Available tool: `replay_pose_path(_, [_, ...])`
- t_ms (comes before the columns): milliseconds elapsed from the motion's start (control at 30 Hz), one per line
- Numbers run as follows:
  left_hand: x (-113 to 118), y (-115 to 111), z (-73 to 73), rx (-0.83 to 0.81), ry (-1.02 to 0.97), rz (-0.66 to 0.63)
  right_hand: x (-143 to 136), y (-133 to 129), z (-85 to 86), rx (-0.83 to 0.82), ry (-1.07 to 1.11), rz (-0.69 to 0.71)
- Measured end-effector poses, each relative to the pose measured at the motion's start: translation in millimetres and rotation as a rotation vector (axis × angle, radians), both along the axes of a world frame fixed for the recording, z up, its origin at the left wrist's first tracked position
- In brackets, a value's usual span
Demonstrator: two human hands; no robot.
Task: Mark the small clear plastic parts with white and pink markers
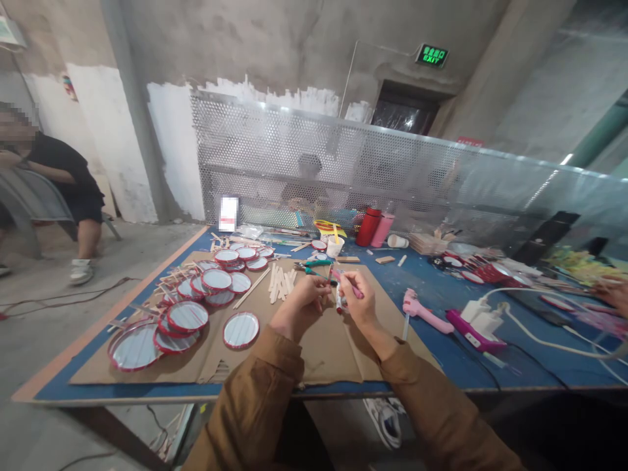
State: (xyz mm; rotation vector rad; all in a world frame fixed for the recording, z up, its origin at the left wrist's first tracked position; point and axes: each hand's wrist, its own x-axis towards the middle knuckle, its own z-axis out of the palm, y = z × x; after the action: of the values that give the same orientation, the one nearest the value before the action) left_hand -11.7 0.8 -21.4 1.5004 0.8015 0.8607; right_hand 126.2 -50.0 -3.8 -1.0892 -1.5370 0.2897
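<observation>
My right hand [362,301] is closed around a slim pink pen-like tool [358,292], whose exact kind I cannot make out. Close beside it, my left hand [310,297] pinches something small that its fingers mostly hide. A small red-and-white piece [338,305] shows between the hands, and I cannot tell which one touches it. Cardboard [321,356] lies under both hands. To their left are a single red-rimmed round disc [241,330], a heap of flat wooden sticks [281,284] and a pile of similar discs [188,316], several with sticks attached. Green-handled pliers [314,263] lie just beyond.
Right of the cardboard are a pink glue gun [424,310] and a purple power strip [473,332] with white cables. A white cup [335,246], a red bottle [367,226] and a pink bottle [383,229] stand behind. Another person's hand [613,291] shows far right; someone sits far left.
</observation>
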Motion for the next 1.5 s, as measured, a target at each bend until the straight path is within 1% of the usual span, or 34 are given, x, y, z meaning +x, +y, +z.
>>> replay_pose_path(167, [4.1, 5.5, -12.1, 0.003, -0.054, 0.011, 0.7, -0.3, 0.0, 0.016, -0.063, -0.015])
replay_pose_path(233, [5.0, 7.1, -14.5, -0.005, -0.066, 0.005, 1.4, 0.0, -0.7, 0.014, -0.06, -0.012])
replay_pose_path(367, [3.2, 7.2, -10.6, -0.016, -0.032, 0.004, 2.2, 1.4, -2.5, 0.003, -0.017, 0.002])
replay_pose_path(500, [1.5, 5.6, -5.2, -0.026, 0.004, -0.01, 2.1, 2.0, -3.1, -0.006, -0.027, 0.007])
replay_pose_path(600, [2.1, 4.0, -4.8, -0.036, -0.007, -0.001, 1.8, 1.0, -2.0, -0.007, -0.047, -0.002])
replay_pose_path(733, [2.3, 1.9, -4.8, -0.015, -0.008, 0.009, 1.3, -0.3, -0.6, -0.01, -0.008, -0.017])
replay_pose_path(967, [-0.4, -0.1, 1.2, -0.011, 0.004, -0.016, 2.0, 2.3, -3.1, -0.008, -0.016, -0.007])
replay_pose_path(1167, [2.9, -3.8, -2.7, -0.053, -0.063, 0.026, 2.1, 1.3, -0.9, 0.012, 0.031, -0.066])
replay_pose_path(1367, [0.6, -1.2, -3.1, -0.008, -0.037, 0.002, 0.4, -0.2, 0.9, 0.002, 0.035, -0.025])
replay_pose_path(1500, [1.0, 1.3, -4.1, -0.012, -0.027, -0.016, 1.8, 1.0, -0.5, 0.0, 0.013, -0.032])
